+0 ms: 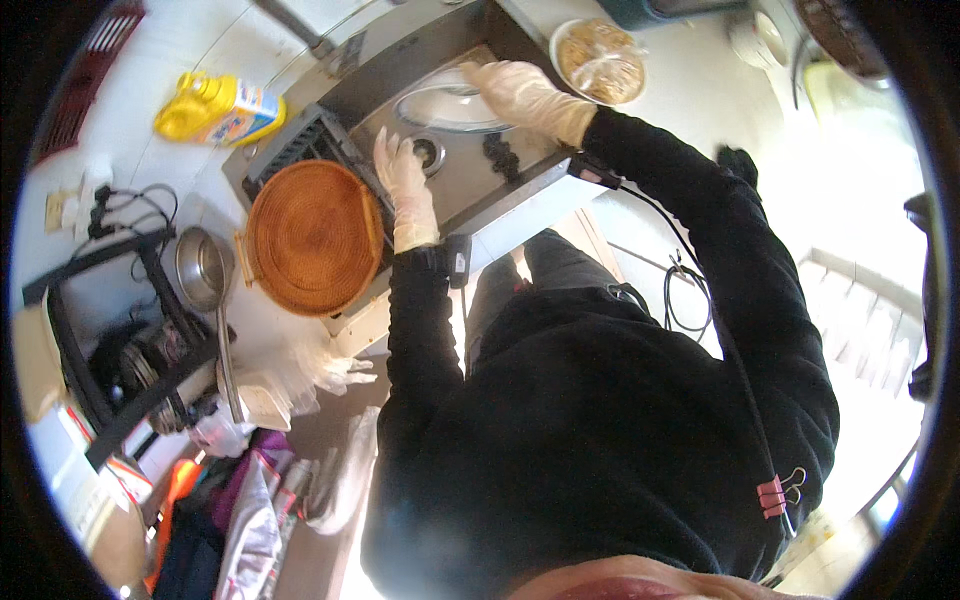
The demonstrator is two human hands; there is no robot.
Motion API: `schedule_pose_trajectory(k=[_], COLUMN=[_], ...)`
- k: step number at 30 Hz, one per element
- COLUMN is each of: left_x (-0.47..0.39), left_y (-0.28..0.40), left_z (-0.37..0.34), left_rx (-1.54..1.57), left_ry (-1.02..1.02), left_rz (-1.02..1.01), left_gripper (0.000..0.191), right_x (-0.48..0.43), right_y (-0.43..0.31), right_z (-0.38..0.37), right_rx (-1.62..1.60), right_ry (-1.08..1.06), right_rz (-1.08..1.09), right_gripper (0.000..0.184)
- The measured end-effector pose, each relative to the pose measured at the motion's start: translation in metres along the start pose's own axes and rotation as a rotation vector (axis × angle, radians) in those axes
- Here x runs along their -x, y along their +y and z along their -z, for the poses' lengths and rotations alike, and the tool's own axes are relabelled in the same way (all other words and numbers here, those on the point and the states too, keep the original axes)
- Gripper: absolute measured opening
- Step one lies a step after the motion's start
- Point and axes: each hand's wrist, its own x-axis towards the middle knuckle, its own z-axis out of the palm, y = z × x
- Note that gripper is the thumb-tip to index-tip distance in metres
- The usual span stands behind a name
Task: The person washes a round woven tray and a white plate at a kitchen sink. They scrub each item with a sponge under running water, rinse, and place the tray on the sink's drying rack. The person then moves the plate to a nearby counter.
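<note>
Before me is a stainless-steel sink (480,176) with a round drain (426,154). My right hand (517,94), in a pale glove, grips the upper edge of an oval clear glass lid or dish (442,109) tilted inside the sink. Also gloved, my left hand (403,180) is near the drain with its fingers spread and nothing in it. A dark object (501,156), too blurred to name, lies on the sink floor between the glass piece and the front wall.
Left of the sink, a round woven tray (315,236) rests over a dark rack (300,142). A yellow plastic bottle (221,110) lies behind it. Further left is a metal ladle (202,270). A white bowl (598,61) with bagged food stands right of the sink.
</note>
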Motion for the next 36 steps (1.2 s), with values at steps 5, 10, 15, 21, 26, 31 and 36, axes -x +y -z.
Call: schedule_pose_trajectory(k=[5,10,15,21,26,31,36], left_x=[0.009,0.033,0.064,0.125,0.196,0.277,0.364], left_y=[-0.004,0.001,0.008,0.005,-0.037,-0.143,-0.314], left_z=[0.006,0.007,-0.010,-0.038,-0.049,-0.065,-0.118], left_rx=[-0.137,-0.259,-0.393,-0.423,-0.564,-0.611,-0.621], left_ry=[-0.010,-0.041,-0.118,-0.237,-0.408,-0.697,-1.076], left_rz=[-0.007,-0.048,-0.080,-0.219,-0.456,-0.049,0.709], left_gripper=[0.065,0.062,0.060,0.053,0.052,0.042,0.032], right_x=[0.014,0.034,0.071,0.180,0.369,0.587,0.729], right_y=[-0.005,-0.009,-0.009,0.004,0.008,-0.043,-0.138], right_z=[-0.007,-0.020,-0.018,-0.022,-0.068,-0.149,-0.220], right_rx=[-0.073,-0.233,-0.279,-0.610,-1.115,-1.304,-1.510], right_ry=[0.236,0.518,0.577,0.869,0.627,0.665,1.047], right_rz=[0.079,0.018,-0.137,-0.272,-0.687,-1.057,-1.493], right_gripper=[0.031,0.027,0.031,0.030,0.038,0.043,0.035])
